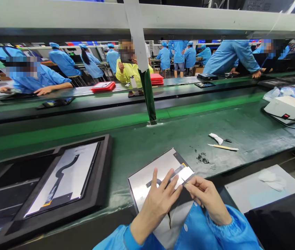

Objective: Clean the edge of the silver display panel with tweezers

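Display panel: slanted at the tabletop's near edge
Left hand: fingers spread across it
Right hand: pinching a thin tool
Tip: best kept shallow and light, clear of the dark ribbon

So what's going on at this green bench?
A person's left hand lies spread on a silvery panel, while the right hand pinches a thin dark tool, its tip at the panel. Off to the left, a similar second panel lies in a black foam tray. Dark scraps and a pale-handled tool lie on the bench.
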Demonstrator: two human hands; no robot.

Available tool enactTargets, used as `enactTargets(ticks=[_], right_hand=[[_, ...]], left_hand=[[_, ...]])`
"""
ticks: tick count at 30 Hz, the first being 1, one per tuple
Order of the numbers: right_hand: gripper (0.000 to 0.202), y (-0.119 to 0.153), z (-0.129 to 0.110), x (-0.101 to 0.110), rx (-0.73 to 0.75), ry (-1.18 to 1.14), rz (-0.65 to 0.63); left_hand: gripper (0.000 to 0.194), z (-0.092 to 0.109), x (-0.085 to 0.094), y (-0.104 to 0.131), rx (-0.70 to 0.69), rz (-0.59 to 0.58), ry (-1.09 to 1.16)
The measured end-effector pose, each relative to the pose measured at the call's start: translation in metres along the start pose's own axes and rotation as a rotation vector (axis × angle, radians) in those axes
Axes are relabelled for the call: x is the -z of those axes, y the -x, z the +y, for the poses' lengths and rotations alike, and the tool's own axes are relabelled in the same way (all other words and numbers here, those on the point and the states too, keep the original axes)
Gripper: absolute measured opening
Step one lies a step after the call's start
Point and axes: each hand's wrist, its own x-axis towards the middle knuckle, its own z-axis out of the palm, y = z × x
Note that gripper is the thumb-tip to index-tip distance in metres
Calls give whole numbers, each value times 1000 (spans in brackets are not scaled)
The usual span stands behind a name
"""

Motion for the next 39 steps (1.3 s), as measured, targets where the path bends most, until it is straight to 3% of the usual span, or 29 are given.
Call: enactTargets(ticks=[6,13,17,20,26,31,34,39], right_hand=[[42,-3,25,5,87,159,85],[31,8,53,-1,118,421,-24],[35,2,56,0,127,314,-77],[43,-3,59,1,24,128,-115],[53,-8,69,-3,-115,-105,-102],[57,-3,76,-9,-138,-125,-75],[60,0,75,-7,-111,-60,-77],[57,-1,65,0,8,57,-106]], left_hand=[[26,-4,1,2,14,-50,33],[25,-7,-10,3,111,-94,188],[25,-5,-15,-1,233,-219,273],[26,-3,-16,-2,311,-294,282],[26,10,-10,3,356,-269,143],[24,22,-11,1,222,-254,-22],[23,18,-18,-5,127,-261,11],[22,1,-22,-15,226,-367,240]])
